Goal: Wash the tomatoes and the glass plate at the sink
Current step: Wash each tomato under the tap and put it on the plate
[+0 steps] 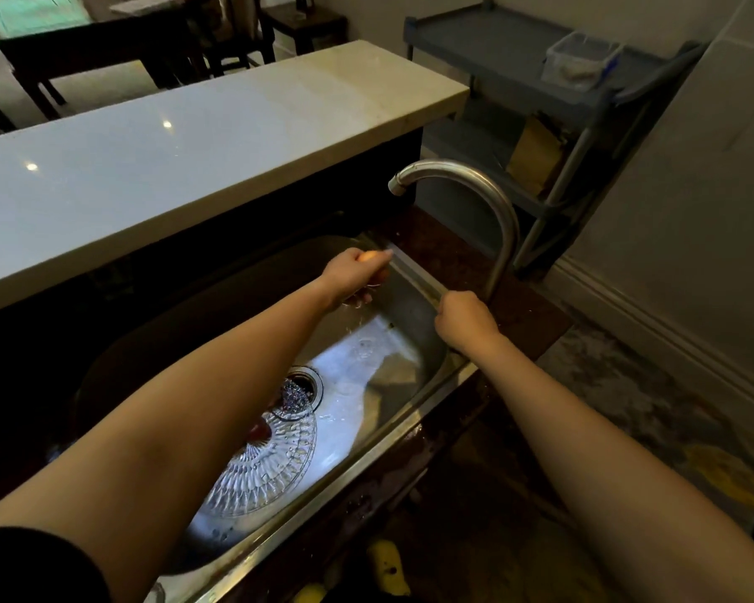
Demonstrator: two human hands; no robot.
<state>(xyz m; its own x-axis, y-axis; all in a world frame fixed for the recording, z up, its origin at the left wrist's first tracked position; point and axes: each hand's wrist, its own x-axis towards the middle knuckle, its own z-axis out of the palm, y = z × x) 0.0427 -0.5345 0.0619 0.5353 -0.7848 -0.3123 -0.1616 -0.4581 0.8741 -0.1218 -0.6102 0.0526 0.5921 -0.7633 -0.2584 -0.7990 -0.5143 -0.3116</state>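
Note:
My left hand (352, 275) grips a tomato (368, 256) over the far right part of the steel sink (414, 306), below the spout of the curved tap (466, 176). My right hand (464, 317) is closed around something at the base of the tap, beside the sink's right rim; what it grips is hidden. A patterned glass plate (266, 467) lies in the sink bottom near the drain (301, 389), with a red tomato (260, 430) on it, partly hidden by my left forearm.
A white raised counter (192, 145) runs behind the sink. A grey shelf cart (536, 71) with a plastic box stands at the back right. Yellow items (388, 567) lie on the counter edge in front.

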